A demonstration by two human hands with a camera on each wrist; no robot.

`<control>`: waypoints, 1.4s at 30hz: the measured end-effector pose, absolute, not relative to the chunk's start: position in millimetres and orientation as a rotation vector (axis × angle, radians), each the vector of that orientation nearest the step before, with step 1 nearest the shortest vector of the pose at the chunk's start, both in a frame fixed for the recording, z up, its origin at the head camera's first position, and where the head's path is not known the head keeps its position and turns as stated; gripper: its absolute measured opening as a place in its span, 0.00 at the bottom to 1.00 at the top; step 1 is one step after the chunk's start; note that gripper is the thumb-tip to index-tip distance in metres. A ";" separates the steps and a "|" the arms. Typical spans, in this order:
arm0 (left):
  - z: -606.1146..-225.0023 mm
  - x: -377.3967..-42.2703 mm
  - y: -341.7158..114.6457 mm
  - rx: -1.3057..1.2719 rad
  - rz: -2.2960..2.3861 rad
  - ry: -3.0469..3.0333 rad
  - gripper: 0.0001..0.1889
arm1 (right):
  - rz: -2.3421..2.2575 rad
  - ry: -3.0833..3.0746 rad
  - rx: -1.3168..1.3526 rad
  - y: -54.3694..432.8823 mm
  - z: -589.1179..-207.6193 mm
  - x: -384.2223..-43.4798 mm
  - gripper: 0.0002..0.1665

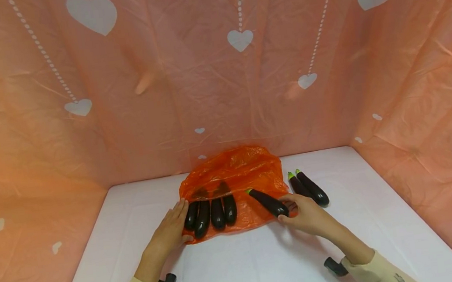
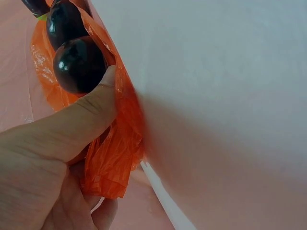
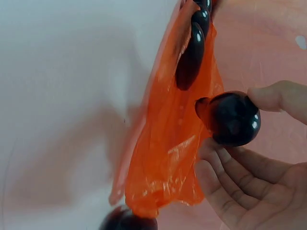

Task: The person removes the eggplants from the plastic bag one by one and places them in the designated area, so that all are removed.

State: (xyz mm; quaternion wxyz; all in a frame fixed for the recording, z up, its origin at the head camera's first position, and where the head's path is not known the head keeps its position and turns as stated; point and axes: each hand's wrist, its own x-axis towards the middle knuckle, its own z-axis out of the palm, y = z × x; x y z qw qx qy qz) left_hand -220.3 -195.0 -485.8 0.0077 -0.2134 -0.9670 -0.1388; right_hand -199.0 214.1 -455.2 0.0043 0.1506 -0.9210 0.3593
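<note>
My right hand [image 1: 308, 215] grips a dark glossy eggplant [image 1: 266, 201] by its round end, thumb on one side and fingers under the other. Its green stem end points into the mouth of an orange plastic bag [image 1: 249, 161]. Inside the bag, several eggplants [image 1: 217, 215] lie side by side, their far ends showing dimly through the film. At the bag's left edge, my left hand [image 1: 172, 228] holds the film, its thumb [image 2: 91, 105] by the mouth next to the nearest eggplant [image 2: 79, 66].
Two more eggplants [image 1: 314, 189] lie together on the white table [image 1: 242, 270], right of the bag. Pink sheeting [image 1: 211, 91] with white hearts encloses the back and sides. Black wrist mounts [image 1: 335, 266] stick out by both sleeves.
</note>
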 end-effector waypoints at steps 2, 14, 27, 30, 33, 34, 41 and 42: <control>-485.7 -220.2 -194.9 -0.664 -0.436 -3.025 0.54 | 1.141 -2.880 0.469 218.1 -453.0 -197.2 0.29; -484.9 -219.8 -194.0 -0.671 -0.445 -3.013 0.53 | 1.166 -2.846 0.457 244.1 -446.2 -196.7 0.28; -485.7 -219.4 -195.1 -0.672 -0.459 -3.010 0.54 | 1.182 -2.876 0.400 267.9 -438.3 -194.0 0.30; -485.5 -219.6 -195.5 -0.676 -0.447 -3.004 0.53 | 1.176 -2.871 0.395 272.5 -436.9 -194.1 0.30; -484.6 -219.2 -195.5 -0.679 -0.450 -3.003 0.53 | 1.170 -2.851 0.383 277.2 -436.9 -195.2 0.30; -484.3 -219.1 -195.4 -0.678 -0.452 -3.005 0.53 | 1.168 -2.844 0.381 278.9 -436.9 -195.6 0.30; -483.1 -217.3 -194.9 -0.668 -0.479 -3.018 0.53 | 1.162 -2.793 0.335 295.2 -440.0 -200.2 0.30; -483.0 -217.0 -194.9 -0.669 -0.482 -3.019 0.53 | 1.161 -2.787 0.325 298.2 -441.0 -201.2 0.30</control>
